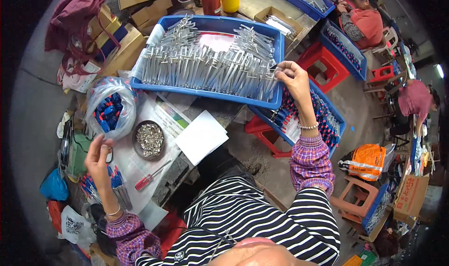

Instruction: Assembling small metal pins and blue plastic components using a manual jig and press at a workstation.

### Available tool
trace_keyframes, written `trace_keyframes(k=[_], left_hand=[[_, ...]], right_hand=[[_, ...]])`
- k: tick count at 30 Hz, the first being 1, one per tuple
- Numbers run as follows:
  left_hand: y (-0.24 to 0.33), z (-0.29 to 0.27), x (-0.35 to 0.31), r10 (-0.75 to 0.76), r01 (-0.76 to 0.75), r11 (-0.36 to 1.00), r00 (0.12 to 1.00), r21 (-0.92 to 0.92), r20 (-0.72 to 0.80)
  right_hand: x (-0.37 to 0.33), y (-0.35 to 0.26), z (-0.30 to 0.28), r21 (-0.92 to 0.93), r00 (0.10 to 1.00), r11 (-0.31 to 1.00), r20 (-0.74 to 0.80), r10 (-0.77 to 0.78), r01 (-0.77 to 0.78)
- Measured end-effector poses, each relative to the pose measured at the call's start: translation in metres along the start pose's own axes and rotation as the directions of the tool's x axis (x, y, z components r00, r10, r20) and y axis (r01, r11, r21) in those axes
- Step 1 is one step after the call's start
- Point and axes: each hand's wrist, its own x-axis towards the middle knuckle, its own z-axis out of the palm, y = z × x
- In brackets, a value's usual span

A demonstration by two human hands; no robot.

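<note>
My right hand (pixel 294 80) is at the right rim of a blue tray (pixel 201 94), its thumb and fingers pinched at the end of a flat silver metal piece (pixel 268 86). Rows of similar metal pieces (pixel 196 69) fill the tray, standing close together, with more heaped behind. My left hand (pixel 98 157) hovers, fingers apart and nothing visible in them, beside a clear plastic bag (pixel 127 125) of blue and red plastic handles (pixel 108 114). Close to it, a round bowl (pixel 136 146) holds small shiny metal parts (pixel 150 139). Below the left hand lies a bundle of blue-handled metal tools (pixel 119 189).
A red-handled screwdriver (pixel 144 182) and white paper sheets (pixel 202 137) lie on the table. Right of the table, another blue tray (pixel 339 125) of red-and-blue-handled pieces rests on red stools (pixel 266 135). Two other people (pixel 367 25) sit farther right. Cardboard boxes (pixel 124 51) stand at the back left.
</note>
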Motion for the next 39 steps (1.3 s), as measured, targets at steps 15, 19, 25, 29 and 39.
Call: trace_keyframes(k=[15,19,25,29,39], left_hand=[[0.232,0.141,-0.053,0.596,0.287,0.589,0.477,-0.755,0.646],[0.231,0.14,-0.055,0.659,0.388,0.535,0.364,-0.75,0.658],[0.231,0.144,-0.057,0.733,0.497,0.457,0.258,-0.737,0.629],[0.236,0.142,-0.068,0.717,0.524,0.439,0.284,-0.729,0.636],[0.206,0.14,-0.069,0.765,0.504,0.467,0.182,-0.727,0.618]], right_hand=[[-0.04,-0.043,-0.036,0.335,0.867,0.902,-0.492,-0.079,0.272],[-0.062,-0.046,-0.031,0.358,0.903,0.908,-0.428,-0.047,0.217],[-0.095,-0.035,-0.01,0.453,0.971,0.883,-0.238,-0.014,0.124],[-0.111,-0.038,0.019,0.453,0.986,0.884,-0.163,-0.041,0.112],[-0.137,-0.052,0.088,0.444,0.975,0.877,0.197,0.104,-0.184]])
